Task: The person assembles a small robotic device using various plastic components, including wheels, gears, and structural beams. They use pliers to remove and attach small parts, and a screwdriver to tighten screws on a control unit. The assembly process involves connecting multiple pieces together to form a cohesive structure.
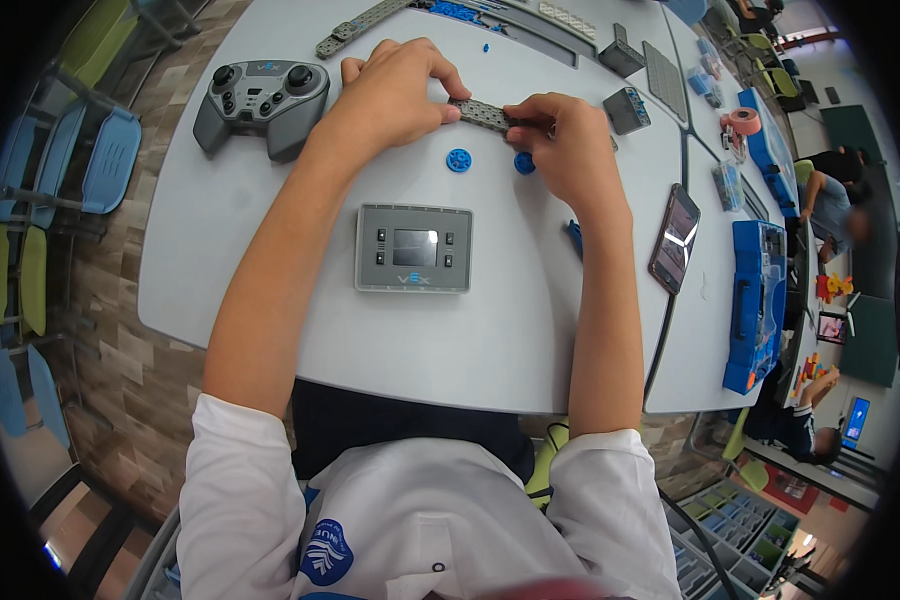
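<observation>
On the pale grey table (270, 300), up near the far side, I see both hands working on one small part. My left hand (395, 90) pinches one end of a short grey strip with holes (482, 114). My right hand (560, 145) pinches the other end, with its fingers curled in tight. The strip sits between the two hands, just above the table top.

Right below the strip lie two little blue wheels. One blue wheel (458, 160) is just under my left hand. The other blue piece (524, 163) touches my right hand, and part of it is hidden.

Closer to me sits a flat grey box with a small screen (414, 248), between my two arms. A grey game controller (260, 102) rests to the left, well apart from the hands. A phone (675, 238) lies to the right of my right arm. Past it is a blue case (755, 300) on the next table. A long grey strip (360, 27) lies at the far edge, and small grey blocks (627, 110) sit near my right hand. Other people sit far off on the right.
</observation>
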`<action>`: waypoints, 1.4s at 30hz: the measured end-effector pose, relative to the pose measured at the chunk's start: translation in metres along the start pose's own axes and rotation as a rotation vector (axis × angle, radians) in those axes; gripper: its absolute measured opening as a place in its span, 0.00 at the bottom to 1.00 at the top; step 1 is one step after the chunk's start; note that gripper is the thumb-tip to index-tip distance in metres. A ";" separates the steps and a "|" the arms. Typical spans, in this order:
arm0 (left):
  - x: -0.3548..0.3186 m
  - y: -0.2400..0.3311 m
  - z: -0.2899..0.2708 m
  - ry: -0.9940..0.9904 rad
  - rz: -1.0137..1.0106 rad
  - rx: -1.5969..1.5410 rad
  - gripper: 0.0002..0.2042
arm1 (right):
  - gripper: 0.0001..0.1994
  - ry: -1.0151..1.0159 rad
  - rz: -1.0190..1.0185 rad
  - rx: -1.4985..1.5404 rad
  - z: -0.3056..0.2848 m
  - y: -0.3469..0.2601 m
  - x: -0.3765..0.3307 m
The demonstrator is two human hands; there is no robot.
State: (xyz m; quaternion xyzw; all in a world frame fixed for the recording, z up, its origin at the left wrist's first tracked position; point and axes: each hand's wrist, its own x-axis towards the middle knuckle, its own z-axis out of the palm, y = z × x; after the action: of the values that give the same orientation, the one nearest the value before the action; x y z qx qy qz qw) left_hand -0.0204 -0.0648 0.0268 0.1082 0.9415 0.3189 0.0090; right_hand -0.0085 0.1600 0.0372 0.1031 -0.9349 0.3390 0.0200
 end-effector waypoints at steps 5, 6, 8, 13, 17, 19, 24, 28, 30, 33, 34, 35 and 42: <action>0.000 0.003 0.000 0.036 0.010 0.033 0.09 | 0.12 -0.004 -0.046 -0.040 -0.001 0.002 0.001; 0.000 0.004 -0.001 0.031 -0.001 0.046 0.08 | 0.12 -0.004 -0.049 -0.042 -0.001 0.003 0.001; 0.000 0.007 -0.002 0.019 -0.024 0.071 0.08 | 0.12 -0.016 -0.041 -0.011 -0.001 0.003 0.002; -0.002 0.013 -0.003 0.020 -0.029 0.099 0.08 | 0.13 -0.056 -0.017 0.004 -0.002 0.004 0.007; -0.001 0.015 -0.004 0.018 -0.030 0.124 0.08 | 0.14 -0.076 -0.002 -0.005 -0.003 0.006 0.011; -0.001 0.016 -0.004 0.020 -0.031 0.126 0.08 | 0.14 -0.076 -0.014 0.009 -0.003 0.007 0.012; 0.002 0.016 -0.002 0.020 -0.023 0.134 0.08 | 0.10 -0.071 -0.058 -0.043 -0.002 0.002 0.010; 0.001 0.010 -0.002 0.036 0.011 0.066 0.08 | 0.07 -0.065 -0.094 -0.219 -0.003 -0.007 0.008; -0.002 0.004 -0.003 0.061 0.043 0.030 0.08 | 0.08 -0.074 -0.088 -0.276 -0.002 -0.012 0.008; -0.005 -0.003 -0.004 0.079 0.087 0.004 0.08 | 0.08 0.057 -0.283 -0.231 0.008 -0.016 0.012; -0.005 -0.004 -0.004 0.082 0.090 0.002 0.09 | 0.08 0.110 -0.362 -0.208 0.013 -0.017 0.015; -0.005 -0.005 -0.003 0.087 0.090 0.001 0.09 | 0.08 0.091 -0.341 -0.174 0.016 -0.017 0.016; 0.000 -0.003 0.001 0.081 0.016 -0.017 0.09 | 0.10 -0.034 -0.192 -0.200 0.023 -0.024 0.021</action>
State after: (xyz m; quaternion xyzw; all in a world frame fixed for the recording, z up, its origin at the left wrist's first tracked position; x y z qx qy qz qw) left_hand -0.0212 -0.0663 0.0245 0.1026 0.9375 0.3311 -0.0309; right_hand -0.0238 0.1237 0.0370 0.1955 -0.9500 0.2389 0.0466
